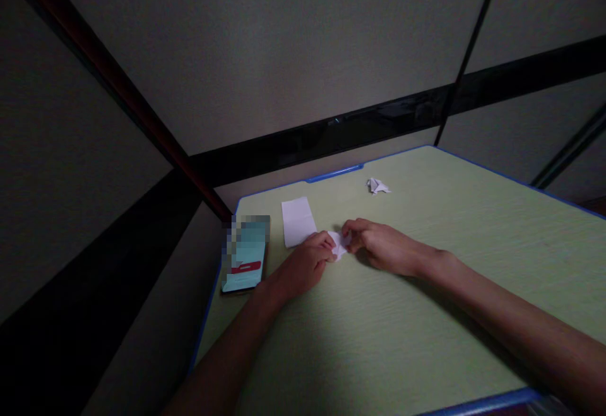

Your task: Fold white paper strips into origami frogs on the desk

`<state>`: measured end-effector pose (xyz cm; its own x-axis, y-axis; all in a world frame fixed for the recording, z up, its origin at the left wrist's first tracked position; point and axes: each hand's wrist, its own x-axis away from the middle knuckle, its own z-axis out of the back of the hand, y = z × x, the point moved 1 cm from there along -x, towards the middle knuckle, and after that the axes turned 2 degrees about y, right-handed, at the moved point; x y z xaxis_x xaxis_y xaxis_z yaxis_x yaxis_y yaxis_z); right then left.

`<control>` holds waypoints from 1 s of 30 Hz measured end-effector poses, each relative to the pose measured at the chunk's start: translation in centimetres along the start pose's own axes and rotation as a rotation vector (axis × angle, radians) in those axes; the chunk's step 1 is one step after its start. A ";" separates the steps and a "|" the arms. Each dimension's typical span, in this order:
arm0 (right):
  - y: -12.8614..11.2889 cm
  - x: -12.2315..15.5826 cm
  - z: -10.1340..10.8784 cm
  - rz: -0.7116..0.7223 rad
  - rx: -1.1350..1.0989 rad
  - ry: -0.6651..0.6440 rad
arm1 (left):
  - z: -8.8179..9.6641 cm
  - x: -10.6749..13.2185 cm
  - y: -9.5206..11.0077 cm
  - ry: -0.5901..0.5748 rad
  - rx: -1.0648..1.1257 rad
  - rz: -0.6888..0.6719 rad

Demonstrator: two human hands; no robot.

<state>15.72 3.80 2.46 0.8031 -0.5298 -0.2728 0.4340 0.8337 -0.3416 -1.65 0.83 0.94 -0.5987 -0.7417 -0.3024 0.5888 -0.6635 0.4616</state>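
Between my two hands is a small folded piece of white paper (338, 245), close to the tabletop. My left hand (308, 263) pinches its left side, with the fingers closed over the edge. On the other side, the curled fingers of my right hand (372, 243) grip the paper's right edge. My fingers cover parts of the paper, so its full shape is hidden. Just behind my left hand lies a flat white paper sheet (297, 220). A small folded white paper figure (377, 186) sits farther back, to the right.
A phone (246, 255) with a lit, partly blurred screen lies at the table's left edge. The pale green table (473, 226) has a blue rim and a blue strip (335, 173) at the back. Panelled grey surfaces (303, 56) with dark bands rise behind and to the left.
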 end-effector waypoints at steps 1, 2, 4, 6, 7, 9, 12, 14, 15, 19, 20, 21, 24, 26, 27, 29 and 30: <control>-0.1 0.0 0.0 -0.008 0.020 -0.006 | 0.0 0.0 0.0 0.003 -0.002 -0.001; -0.1 0.1 -0.1 -0.012 0.035 -0.008 | 0.0 -0.1 0.0 0.007 -0.002 -0.003; -0.1 0.3 -0.2 -0.010 0.054 0.009 | -0.1 -0.1 0.0 0.020 -0.002 -0.007; 0.0 0.6 -0.3 0.005 0.069 0.053 | -0.3 -0.1 0.0 0.046 0.001 -0.011; 0.0 0.7 -0.4 0.012 0.083 0.070 | -0.3 -0.1 0.0 0.064 0.005 -0.012; 0.1 0.7 -0.5 0.031 0.112 0.073 | -0.4 -0.1 0.0 0.099 0.020 -0.007; 0.0 0.4 -0.4 -0.002 0.146 0.070 | -0.5 -0.1 0.1 0.118 0.038 0.003; -0.2 0.2 -0.5 -0.040 0.176 0.078 | -0.4 0.0 0.2 0.118 0.042 0.007; -0.2 0.1 -0.5 -0.058 0.193 0.083 | -0.4 0.0 0.3 0.119 0.042 0.007; -0.5 -0.1 -0.9 -0.135 0.249 0.107 | -0.3 0.0 0.5 0.123 0.003 0.008; -0.5 -0.1 -1.0 -0.148 0.249 0.112 | -0.3 0.0 0.5 0.121 -0.015 0.009; -0.5 -0.1 -1.0 -0.157 0.240 0.118 | -0.3 0.0 0.6 0.117 -0.036 0.010; -0.4 -0.1 -1.1 -0.168 0.181 0.163 | -0.4 0.1 0.7 0.100 -0.109 -0.004; -0.4 -0.1 -1.1 -0.174 0.142 0.206 | -0.4 0.1 0.8 0.094 -0.163 -0.021; -0.4 -0.1 -1.1 -0.175 0.125 0.222 | -0.4 0.1 0.8 0.095 -0.187 -0.025; -0.4 -0.1 -1.1 -0.165 0.098 0.234 | -0.4 0.1 0.9 0.104 -0.225 -0.017; -0.4 -0.1 -1.1 -0.155 0.087 0.226 | -0.4 0.1 0.9 0.109 -0.236 -0.005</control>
<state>15.00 3.41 1.64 0.6168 -0.6655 -0.4204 0.5861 0.7448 -0.3191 -1.01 0.12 0.99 -0.5470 -0.7362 -0.3985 0.7042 -0.6621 0.2564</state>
